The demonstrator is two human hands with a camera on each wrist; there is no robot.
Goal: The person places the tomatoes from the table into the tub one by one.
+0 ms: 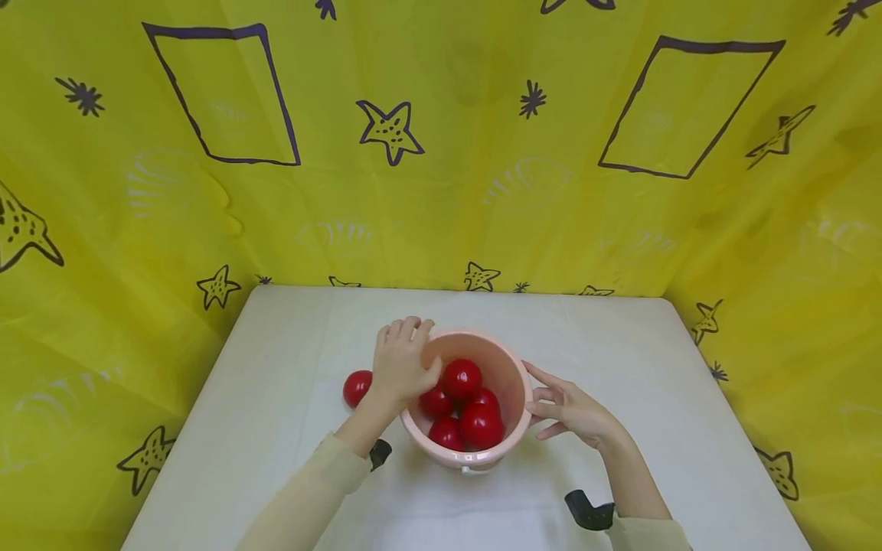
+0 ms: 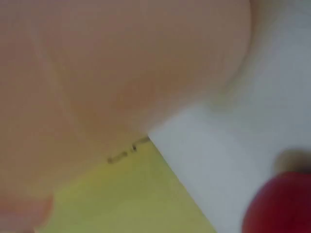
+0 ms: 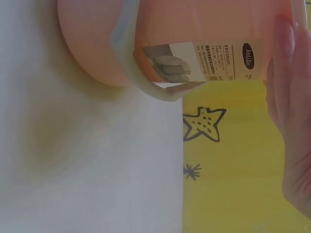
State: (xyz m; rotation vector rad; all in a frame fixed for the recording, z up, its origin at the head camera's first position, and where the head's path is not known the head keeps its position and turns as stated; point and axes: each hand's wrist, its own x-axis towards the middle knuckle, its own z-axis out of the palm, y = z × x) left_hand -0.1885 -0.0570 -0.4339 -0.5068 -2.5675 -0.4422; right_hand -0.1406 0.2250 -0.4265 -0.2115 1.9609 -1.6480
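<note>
A pink bucket (image 1: 514, 383) stands on the table with several glossy red balls (image 1: 481, 425) inside. My left hand (image 1: 402, 367) is over the bucket's left rim, thumb spread above the inside and fingers toward the far side. No object shows in its grasp; whether it touches the rim is hidden. Another red ball (image 2: 284, 206) lies on the table left of that hand, partly covered by it in the head view. My right hand (image 1: 575, 413) touches the bucket's right side near the rim with loosely extended fingers (image 3: 284, 43). The right wrist view shows the bucket's label and pale handle (image 3: 127, 29).
The white table (image 1: 620, 344) extends around the bucket. A yellow curtain (image 1: 455, 214) with drawn stars hangs behind the table and along both sides. Dark wrist mounts (image 1: 589, 511) sit on both forearms.
</note>
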